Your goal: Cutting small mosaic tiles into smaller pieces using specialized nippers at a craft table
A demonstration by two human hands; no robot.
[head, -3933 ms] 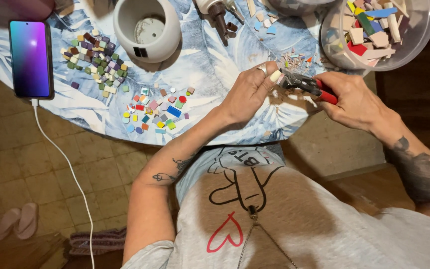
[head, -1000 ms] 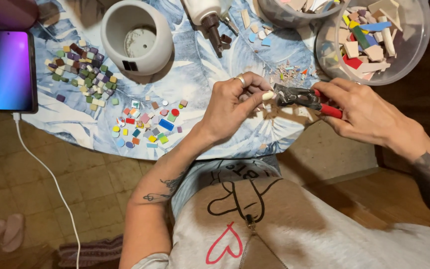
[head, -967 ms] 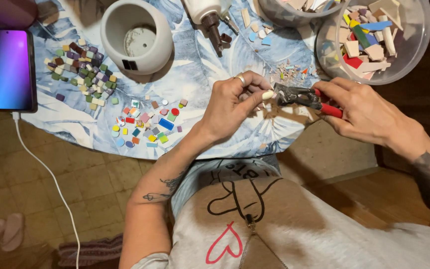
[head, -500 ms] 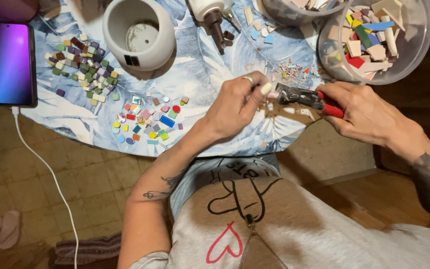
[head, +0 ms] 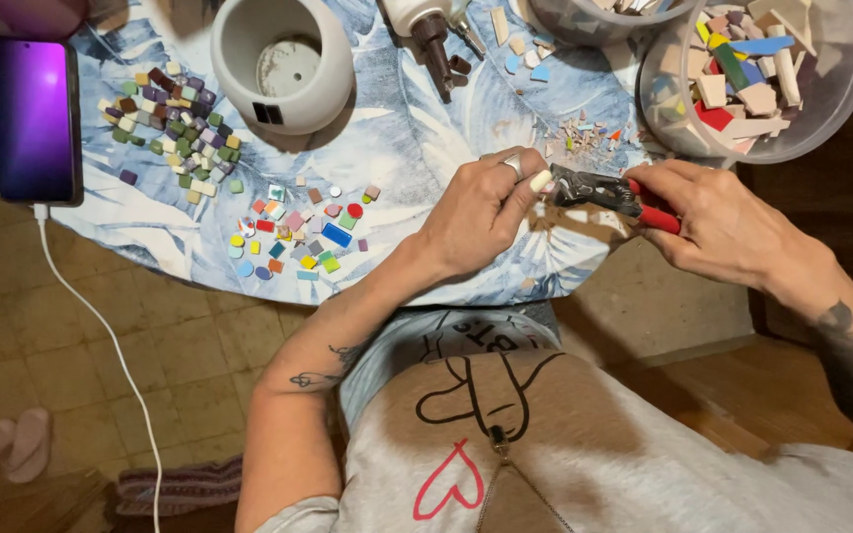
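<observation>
A: Start at the left. What is lying about?

B: A phone [head: 34,118] with a lit purple screen at the table's [head: 417,118] edge, its white cable [head: 101,336] trailing to the floor. Next a heap of dull-coloured tile bits [head: 175,128], a white pot [head: 283,64], then a looser scatter of bright tile bits [head: 298,232].

A: And the hands?

B: The left hand [head: 476,217] is closed in a pinch, fingertips holding a small pale tile piece [head: 541,182] right at the nose of the nippers [head: 604,194]. The right hand [head: 728,232] is wrapped around the red handles.

A: So which step is this?

B: I'd judge a cut is being set up: the piece is touching the tool's head, between the two hands, above the table's near edge. Whether the blades have bitten yet I cannot tell.

A: What would the squeeze call for?

B: Probably a steady pinch on the piece and a firm, short press on the handles, so the offcut drops among the chips [head: 589,136] just behind.

A: Farther right?

B: A clear tub [head: 841,94] of larger tile scraps, near the right hand but not touching.
</observation>
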